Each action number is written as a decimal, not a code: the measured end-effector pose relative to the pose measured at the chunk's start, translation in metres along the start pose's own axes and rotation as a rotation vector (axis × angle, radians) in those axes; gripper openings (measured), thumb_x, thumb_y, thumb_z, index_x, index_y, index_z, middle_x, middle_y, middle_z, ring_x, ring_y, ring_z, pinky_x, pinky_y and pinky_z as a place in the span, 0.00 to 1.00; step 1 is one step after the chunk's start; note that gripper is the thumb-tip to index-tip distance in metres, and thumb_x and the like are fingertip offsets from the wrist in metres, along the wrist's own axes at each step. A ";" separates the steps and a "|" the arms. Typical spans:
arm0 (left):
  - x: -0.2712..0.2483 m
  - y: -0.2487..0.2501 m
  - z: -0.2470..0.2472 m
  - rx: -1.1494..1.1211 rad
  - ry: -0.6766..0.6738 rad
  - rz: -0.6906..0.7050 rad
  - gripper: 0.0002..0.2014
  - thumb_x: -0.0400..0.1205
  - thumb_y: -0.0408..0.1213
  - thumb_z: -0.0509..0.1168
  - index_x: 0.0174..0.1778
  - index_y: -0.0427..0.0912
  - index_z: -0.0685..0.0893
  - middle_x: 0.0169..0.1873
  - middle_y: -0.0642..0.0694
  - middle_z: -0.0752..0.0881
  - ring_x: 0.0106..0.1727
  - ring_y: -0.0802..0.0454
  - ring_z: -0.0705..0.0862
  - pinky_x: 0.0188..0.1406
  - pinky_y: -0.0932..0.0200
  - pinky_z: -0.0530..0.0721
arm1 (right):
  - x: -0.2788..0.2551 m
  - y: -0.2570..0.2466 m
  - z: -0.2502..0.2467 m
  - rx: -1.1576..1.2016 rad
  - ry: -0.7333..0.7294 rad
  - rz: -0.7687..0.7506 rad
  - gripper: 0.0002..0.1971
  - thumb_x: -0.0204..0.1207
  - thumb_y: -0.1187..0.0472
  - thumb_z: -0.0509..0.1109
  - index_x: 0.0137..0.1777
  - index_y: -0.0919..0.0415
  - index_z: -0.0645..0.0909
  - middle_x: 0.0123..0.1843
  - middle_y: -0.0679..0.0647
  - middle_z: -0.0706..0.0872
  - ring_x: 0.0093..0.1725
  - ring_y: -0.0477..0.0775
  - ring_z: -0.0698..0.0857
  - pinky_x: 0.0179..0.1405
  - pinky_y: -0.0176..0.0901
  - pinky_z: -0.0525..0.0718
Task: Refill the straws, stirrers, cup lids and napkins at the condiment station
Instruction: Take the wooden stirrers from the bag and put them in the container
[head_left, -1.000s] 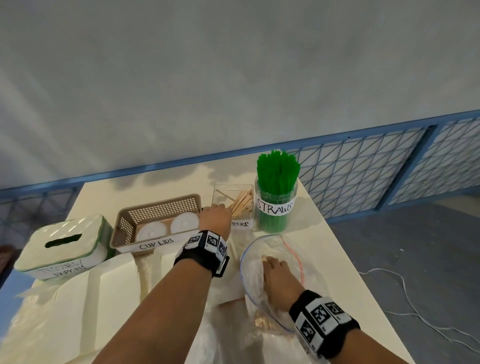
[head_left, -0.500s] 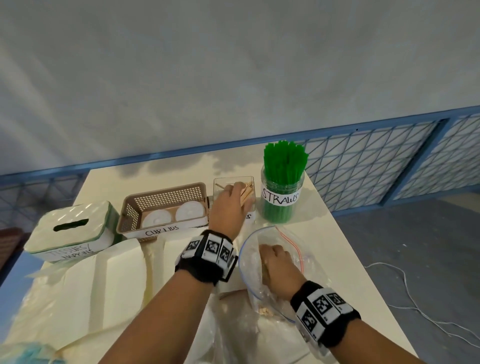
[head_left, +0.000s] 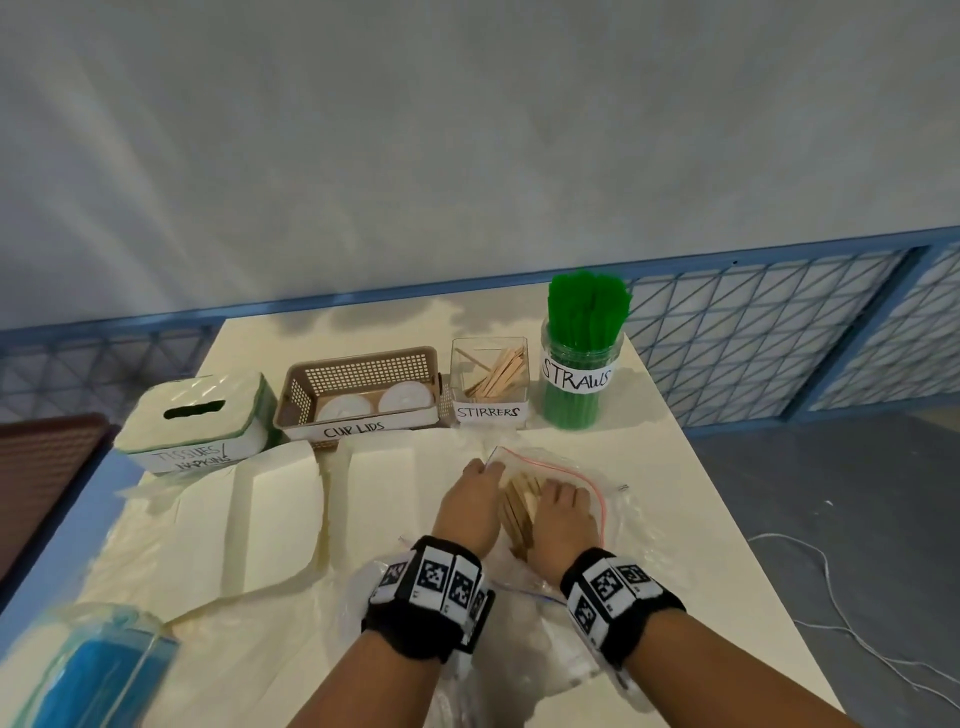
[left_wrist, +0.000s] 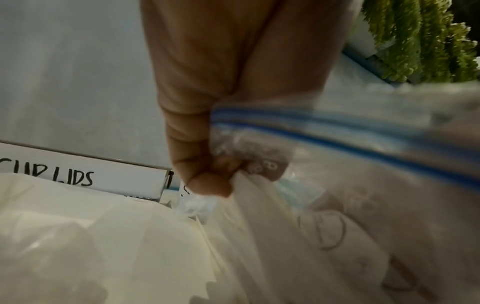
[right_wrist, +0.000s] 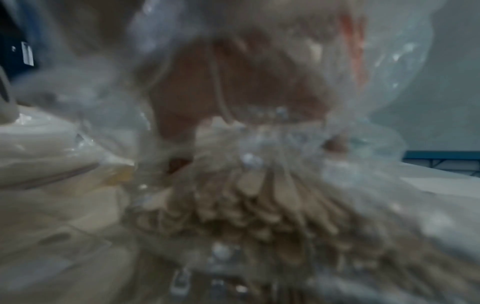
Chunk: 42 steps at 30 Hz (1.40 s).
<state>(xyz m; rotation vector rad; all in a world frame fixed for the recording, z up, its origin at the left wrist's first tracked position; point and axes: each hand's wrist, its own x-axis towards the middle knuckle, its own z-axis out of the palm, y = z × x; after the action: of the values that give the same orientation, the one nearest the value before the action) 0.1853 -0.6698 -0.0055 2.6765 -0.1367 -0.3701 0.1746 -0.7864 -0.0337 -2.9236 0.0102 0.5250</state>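
Observation:
A clear zip bag (head_left: 576, 470) lies on the table with a bundle of wooden stirrers (head_left: 519, 512) inside. My left hand (head_left: 485, 467) pinches the bag's left edge near its mouth; in the left wrist view the fingers (left_wrist: 207, 164) hold the plastic by the blue zip strip. My right hand (head_left: 558, 493) is inside the bag, thumb and fingers curled round the stirrers (right_wrist: 246, 195), though that view is blurred. Behind stand the STIRRERS box (head_left: 488, 374) with several sticks, the STRAWS jar (head_left: 582, 364) full of green straws, the CUP LIDS basket (head_left: 358, 389) and the tissue box (head_left: 192, 421).
White folded paper packs (head_left: 270, 519) and crumpled plastic cover the table's left and near side. A blue packet in plastic (head_left: 88, 670) lies at the near left corner. The table's right edge (head_left: 727, 545) drops to the grey floor with a white cable.
My left hand has drawn back from the STIRRERS box to the bag and taken hold of its edge. The right hand has stayed inside the bag on the stirrers.

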 end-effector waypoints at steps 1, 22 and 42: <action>0.000 0.000 0.000 0.021 0.018 0.004 0.30 0.76 0.19 0.54 0.76 0.41 0.66 0.67 0.38 0.72 0.63 0.40 0.79 0.59 0.52 0.78 | 0.001 -0.001 0.001 -0.011 0.008 -0.002 0.49 0.72 0.43 0.69 0.79 0.71 0.47 0.77 0.67 0.60 0.76 0.65 0.61 0.73 0.50 0.69; 0.003 0.008 0.015 -0.147 0.117 0.299 0.32 0.74 0.20 0.62 0.74 0.44 0.69 0.75 0.42 0.64 0.74 0.45 0.69 0.72 0.58 0.71 | 0.031 0.020 -0.004 0.391 -0.106 0.148 0.19 0.73 0.57 0.70 0.59 0.68 0.77 0.58 0.61 0.85 0.58 0.60 0.84 0.51 0.43 0.80; 0.002 -0.007 -0.003 -0.343 0.209 0.093 0.35 0.75 0.18 0.59 0.78 0.44 0.63 0.75 0.42 0.69 0.75 0.48 0.70 0.66 0.66 0.67 | 0.010 0.016 -0.009 0.710 -0.005 -0.095 0.21 0.73 0.55 0.72 0.63 0.63 0.77 0.60 0.57 0.84 0.55 0.55 0.81 0.47 0.37 0.72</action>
<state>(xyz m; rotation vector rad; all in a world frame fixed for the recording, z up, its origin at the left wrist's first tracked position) 0.1886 -0.6626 -0.0068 2.3418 -0.1212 -0.0741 0.1864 -0.8034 -0.0317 -2.2182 0.0465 0.4048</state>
